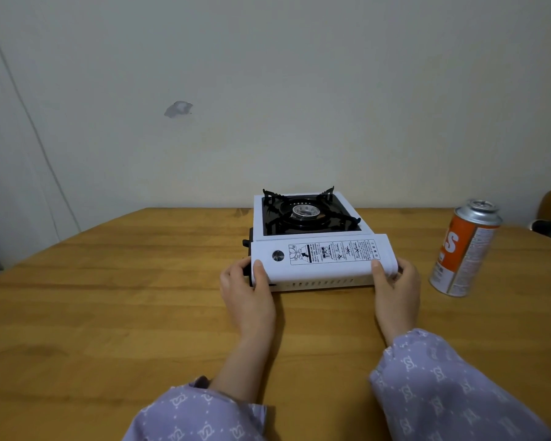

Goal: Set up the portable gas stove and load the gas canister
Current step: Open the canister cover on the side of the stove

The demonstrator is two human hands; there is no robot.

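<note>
**A:** Quick count: one portable gas stove (312, 241), one gas canister (463, 249), two hands, all on one wooden table (108, 297). That's it.

**B:** Any writing you can make out?

**A:** The canister has big white letters on orange, I only get an "S" clearly, the rest wraps around out of sight. Fine print on its white side panel is too small. The stove's compartment cover (323, 256) has a black-outlined warning diagram with little pictograms and crossed-out marks, text unreadable.

**B:** How's the stove look?

**A:** White body, black burner pan with four pot-support prongs and a silver burner head in the middle. Small round metal spot on the cover, vent slots along the near side. It sits mid-table, near the far edge.

**B:** And the hands?

**A:** Left hand (248, 291) grips the cover's left end, right hand (395, 288) grips the right end, thumbs on top. Canister stands upright to the right of the stove, apart from it, untouched.
</note>
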